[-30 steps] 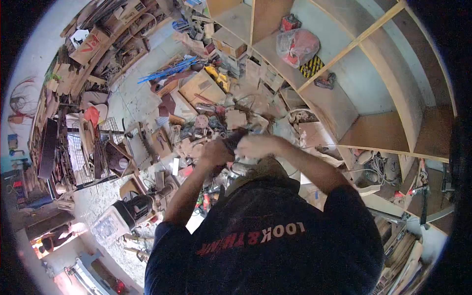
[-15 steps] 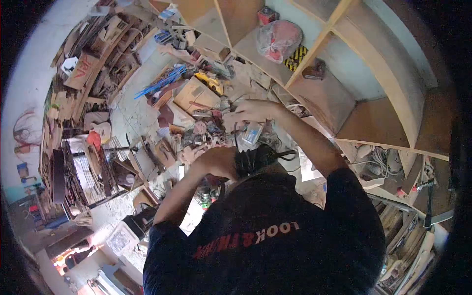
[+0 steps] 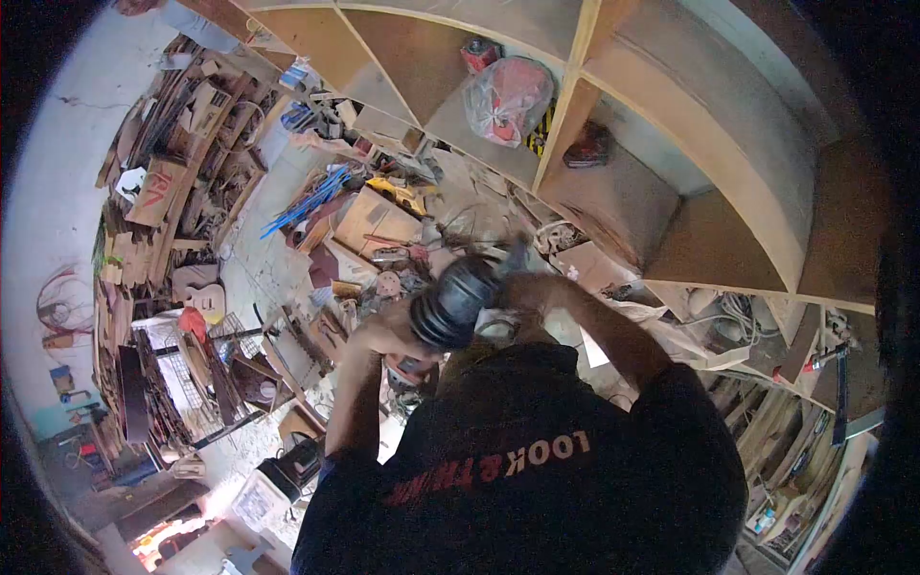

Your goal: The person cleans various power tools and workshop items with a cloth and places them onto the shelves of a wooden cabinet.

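Observation:
A black, rounded object with ribbed rings (image 3: 452, 305) is held up in front of my chest. My left hand (image 3: 388, 331) wraps round its lower left side. Close to the right side of the object, my right hand (image 3: 530, 293) is dark and blurred, its fingers hard to make out; I cannot tell whether it touches the object. Beyond my hands, the cluttered surface holds a flat wooden box (image 3: 376, 222), a yellow tool (image 3: 396, 195), blue strips (image 3: 307, 201) and a round reddish disc (image 3: 388, 284).
Wooden shelving (image 3: 709, 225) curves along the right, with a bagged red item (image 3: 508, 99) in one compartment. Wood scraps (image 3: 172, 201) are piled at the left, above a wire rack (image 3: 196, 369). A black and white machine (image 3: 278, 484) stands lower left.
The black object has come up into clear view in my left hand. My right hand, spread over the clutter half a second ago, has moved back beside it. The view has shifted.

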Available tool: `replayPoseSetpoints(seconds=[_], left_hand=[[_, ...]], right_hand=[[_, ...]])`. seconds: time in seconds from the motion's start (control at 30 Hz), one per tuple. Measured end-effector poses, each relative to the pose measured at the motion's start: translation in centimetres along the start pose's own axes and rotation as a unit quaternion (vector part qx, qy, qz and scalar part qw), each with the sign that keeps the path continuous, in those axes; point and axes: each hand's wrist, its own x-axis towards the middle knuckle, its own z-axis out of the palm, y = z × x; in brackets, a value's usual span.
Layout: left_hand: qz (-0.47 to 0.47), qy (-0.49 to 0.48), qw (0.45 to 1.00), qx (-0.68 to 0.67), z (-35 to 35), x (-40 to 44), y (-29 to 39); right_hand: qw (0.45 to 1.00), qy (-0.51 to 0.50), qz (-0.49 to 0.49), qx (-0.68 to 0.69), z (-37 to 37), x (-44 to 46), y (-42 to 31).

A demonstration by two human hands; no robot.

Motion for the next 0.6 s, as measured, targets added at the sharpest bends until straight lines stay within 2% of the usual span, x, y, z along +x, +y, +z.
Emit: replayPoseSetpoints(seconds=[0.03, 0.07, 0.1, 0.13, 0.17, 0.2, 0.23, 0.27, 0.3, 0.33, 0.37, 0.4, 0.43, 0.47, 0.5, 0.53, 0.57, 0.6], left_hand=[[-0.010, -0.012, 1.000, 0.027, 0.4, 0.2, 2.9], [-0.019, -0.024, 0.998, 0.054, 0.9, 0.4, 5.8], [0.039, -0.041, 0.984, 0.167, 1.1, 1.5, 4.5], [0.099, -0.056, 0.954, 0.278, 1.3, 2.7, 3.1], [0.104, -0.059, 0.952, 0.281, 1.5, 3.7, 1.8], [0.040, -0.061, 0.927, 0.367, 1.8, 4.7, 0.6], [-0.025, -0.062, 0.892, 0.448, 2.2, 5.4, -0.6], [-0.061, -0.052, 0.892, 0.444, 2.2, 6.1, -0.8], [-0.055, -0.053, 0.892, 0.445, 1.9, 6.6, -2.1], [-0.061, 0.022, 0.897, 0.436, 1.4, 7.3, -4.3], [-0.062, 0.060, 0.899, 0.430, 0.3, 8.1, -7.2], [-0.062, 0.097, 0.899, 0.422, -0.7, 8.9, -10.0], [0.028, 0.100, 0.950, 0.293, -2.2, 9.6, -13.6], [0.073, 0.101, 0.966, 0.226, -2.8, 9.5, -14.6], [0.118, 0.096, 0.976, 0.158, -3.2, 9.2, -14.7], [0.103, 0.065, 0.991, 0.063, -3.4, 8.6, -14.9], [0.060, 0.011, 0.998, 0.011, -3.4, 7.2, -12.2], [0.012, -0.038, 0.999, -0.036, -3.4, 5.8, -9.5]], right_hand=[[0.998, 0.022, -0.066, -0.005, -2.3, 1.2, 1.0], [0.997, 0.029, -0.076, 0.006, -3.8, 2.2, 0.4], [0.996, 0.035, -0.085, 0.018, -5.3, 3.2, -0.3], [1.000, -0.001, 0.015, -0.018, -7.4, 3.5, -3.6], [0.991, -0.036, 0.116, -0.053, -8.9, 3.4, -6.1], [0.991, -0.031, 0.122, -0.053, -9.2, 3.2, -7.4], [0.993, -0.026, 0.077, -0.085, -8.6, 2.8, -8.8], [0.995, -0.006, 0.063, -0.080, -6.8, 2.6, -9.0], [0.996, 0.013, 0.048, -0.076, -5.1, 2.5, -9.3], [0.996, 0.047, 0.063, -0.038, -2.4, 2.2, -8.8], [0.993, 0.038, 0.094, 0.059, -1.5, 0.1, -11.0], [0.993, 0.021, 0.085, 0.077, 2.5, 0.1, -7.8], [0.994, 0.104, -0.019, -0.027, 5.6, -2.0, -6.9], [0.966, 0.185, -0.124, -0.131, 7.5, -3.7, -6.6], [0.966, 0.187, -0.121, -0.131, 7.6, -4.1, -7.0], [0.993, 0.100, 0.009, -0.056, 7.7, -4.5, -7.4], [0.990, 0.010, 0.139, 0.024, 7.9, -5.1, -7.6], [0.990, 0.011, 0.134, 0.046, 9.3, -4.4, -3.8]])
